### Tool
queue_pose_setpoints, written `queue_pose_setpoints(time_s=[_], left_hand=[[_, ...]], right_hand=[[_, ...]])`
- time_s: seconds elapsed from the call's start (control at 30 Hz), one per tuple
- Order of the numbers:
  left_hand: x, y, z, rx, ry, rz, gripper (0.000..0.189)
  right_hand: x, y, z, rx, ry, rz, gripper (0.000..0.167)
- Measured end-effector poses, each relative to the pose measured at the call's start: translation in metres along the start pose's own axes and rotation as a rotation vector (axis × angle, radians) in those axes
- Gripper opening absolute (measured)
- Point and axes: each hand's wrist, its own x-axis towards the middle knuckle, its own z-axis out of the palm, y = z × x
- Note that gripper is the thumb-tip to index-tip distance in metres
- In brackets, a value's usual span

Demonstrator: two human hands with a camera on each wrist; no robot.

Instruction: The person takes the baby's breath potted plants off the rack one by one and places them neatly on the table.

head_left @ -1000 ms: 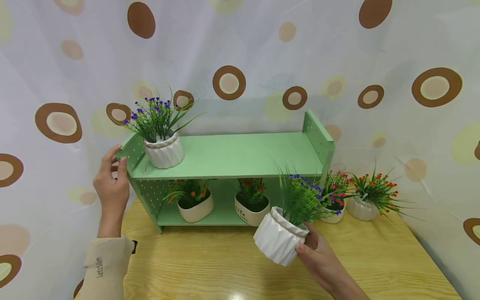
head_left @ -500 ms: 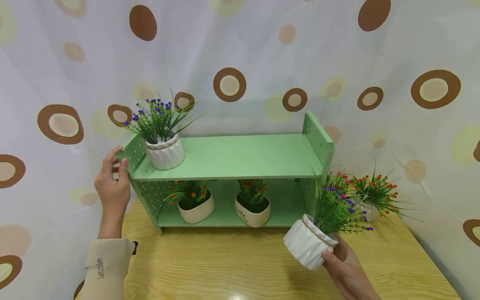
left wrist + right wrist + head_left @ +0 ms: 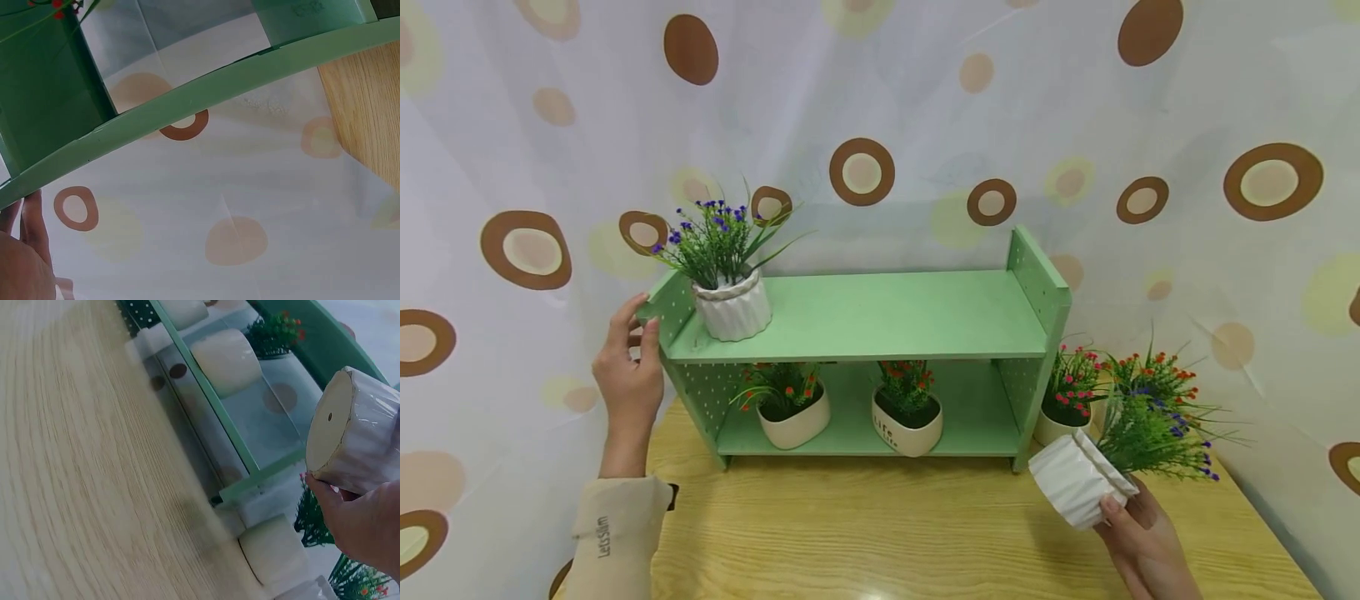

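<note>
The right hand (image 3: 1144, 537) holds a tilted white pot (image 3: 1077, 482) over the table (image 3: 850, 533); the left hand (image 3: 629, 379) grips the shelf (image 3: 895, 312).

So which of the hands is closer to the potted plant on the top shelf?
The left hand. It touches the left end of the green shelf, just beside that potted plant. The right hand is past the shelf's right end, holding another white pot.

A beige left sleeve (image 3: 613, 554) is worn, ended in a cuff (image 3: 628, 500) and printed lengthwise with dark lettering (image 3: 602, 536), "LetsSlim"; beside the cuff, a small black piece (image 3: 673, 497) is seen.
</note>
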Motion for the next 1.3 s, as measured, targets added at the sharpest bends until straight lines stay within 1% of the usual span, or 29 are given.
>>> queue_pose_setpoints(time_s=[0.13,0.23,0.43,0.6,0.73,0.77,0.87,1.0,1.07,1.13,1.2,1.3], left_hand=[[0.000,0.000,0.000,-0.004,0.007,0.005,0.037],[0.001,-0.001,0.000,0.002,0.004,0.004,0.037],[0.000,-0.003,0.000,0.013,-0.006,-0.005,0.037],[0.000,-0.002,0.000,0.008,-0.002,0.000,0.037],[0.001,-0.001,0.000,0.001,0.001,0.002,0.037],[0.001,-0.001,0.000,0.001,0.001,0.002,0.037],[0.001,-0.001,0.000,0.002,0.002,0.004,0.037],[0.001,-0.001,0.000,0.005,0.001,0.004,0.037],[0.001,-0.001,0.000,0.009,-0.004,0.000,0.037],[0.001,-0.001,0.000,0.013,-0.009,-0.005,0.037],[0.001,-0.002,0.000,0.016,-0.012,-0.009,0.037],[0.001,-0.002,0.000,0.016,-0.010,-0.008,0.037]], right_hand=[[0.002,-0.007,-0.012,0.015,0.080,0.042,0.037],[0.004,-0.010,-0.019,0.017,0.121,0.064,0.034],[0.006,-0.012,-0.028,0.104,0.170,0.089,0.032],[0.008,-0.013,-0.029,0.136,0.222,0.107,0.029],[0.011,-0.012,-0.031,0.155,0.233,0.092,0.029],[0.012,-0.012,-0.032,0.151,0.238,0.092,0.028],[0.015,-0.012,-0.034,0.091,0.274,0.116,0.026],[0.019,-0.011,-0.036,0.017,0.323,0.154,0.029],[0.020,-0.009,-0.037,0.024,0.325,0.140,0.027],[0.019,-0.007,-0.039,0.039,0.304,0.106,0.026],[0.019,-0.004,-0.041,0.069,0.277,0.062,0.028],[0.020,0.000,-0.043,0.098,0.252,0.025,0.030]])
